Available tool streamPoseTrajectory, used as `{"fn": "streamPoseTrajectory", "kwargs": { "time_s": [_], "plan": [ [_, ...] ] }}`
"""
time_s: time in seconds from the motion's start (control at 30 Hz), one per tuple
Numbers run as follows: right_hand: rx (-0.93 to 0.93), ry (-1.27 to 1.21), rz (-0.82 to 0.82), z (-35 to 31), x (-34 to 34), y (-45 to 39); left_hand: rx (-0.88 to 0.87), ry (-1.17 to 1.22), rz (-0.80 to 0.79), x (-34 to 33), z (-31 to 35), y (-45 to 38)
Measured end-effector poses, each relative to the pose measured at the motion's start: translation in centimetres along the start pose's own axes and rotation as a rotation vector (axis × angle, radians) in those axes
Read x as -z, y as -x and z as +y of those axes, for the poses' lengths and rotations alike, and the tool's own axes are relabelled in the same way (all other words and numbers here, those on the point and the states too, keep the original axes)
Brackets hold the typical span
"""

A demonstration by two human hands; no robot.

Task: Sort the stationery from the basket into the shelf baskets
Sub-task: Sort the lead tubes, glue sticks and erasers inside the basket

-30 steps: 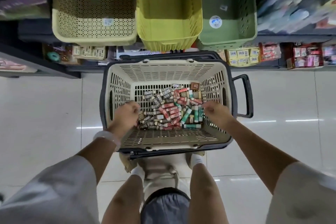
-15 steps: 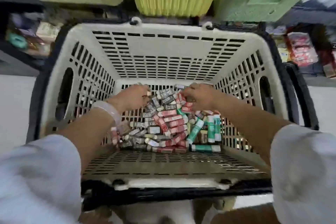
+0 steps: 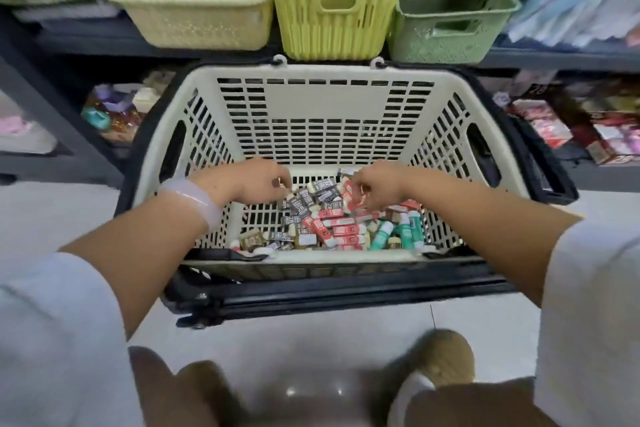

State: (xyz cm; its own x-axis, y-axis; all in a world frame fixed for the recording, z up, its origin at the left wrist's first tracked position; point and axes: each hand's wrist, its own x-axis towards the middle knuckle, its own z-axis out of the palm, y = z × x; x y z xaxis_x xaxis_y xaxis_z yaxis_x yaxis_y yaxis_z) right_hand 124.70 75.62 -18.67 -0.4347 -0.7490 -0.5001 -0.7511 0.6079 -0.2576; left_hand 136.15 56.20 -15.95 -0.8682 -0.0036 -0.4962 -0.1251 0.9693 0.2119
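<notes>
Reaching into cream shopping basket [image 3: 311, 107]: left hand [image 3: 256, 180] and right hand [image 3: 375, 185], fingers curled, each pinching small eraser packs from pile [image 3: 332, 222]; three shelf baskets [image 3: 337, 0] at 12 o'clock

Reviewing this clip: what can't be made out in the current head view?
- Left hand and right hand: fingertips curl into the stationery; grip unclear.
- Pack labels: too small.
- Shelf baskets: insides hidden by near walls, tops cut off.
- Shelf goods: blurred.
</notes>
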Motion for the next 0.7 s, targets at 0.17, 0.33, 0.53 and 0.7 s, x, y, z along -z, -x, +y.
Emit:
{"fn": "streamPoseTrajectory", "kwargs": {
  "time_s": [0.17,0.33,0.53,0.7],
  "plan": [
    [0.029,-0.349,0.057,-1.1,0.5,2.5,-0.001,0.034,-0.03,-0.1,1.9,0.8],
    [0.054,-0.36,0.003,0.0,2.2,0.5,0.0,0.066,-0.095,0.4,1.3,-0.7],
    [0.02,-0.239,0.011,1.4,2.1,-4.9,0.061,-0.003,-0.102,1.6,-2.4,-5.6],
    [0.031,-0.271,-0.074,0.6,1.8,-6.8,0.07,-0.128,-0.154,1.1,-4.0,-7.7]
  ]
}}
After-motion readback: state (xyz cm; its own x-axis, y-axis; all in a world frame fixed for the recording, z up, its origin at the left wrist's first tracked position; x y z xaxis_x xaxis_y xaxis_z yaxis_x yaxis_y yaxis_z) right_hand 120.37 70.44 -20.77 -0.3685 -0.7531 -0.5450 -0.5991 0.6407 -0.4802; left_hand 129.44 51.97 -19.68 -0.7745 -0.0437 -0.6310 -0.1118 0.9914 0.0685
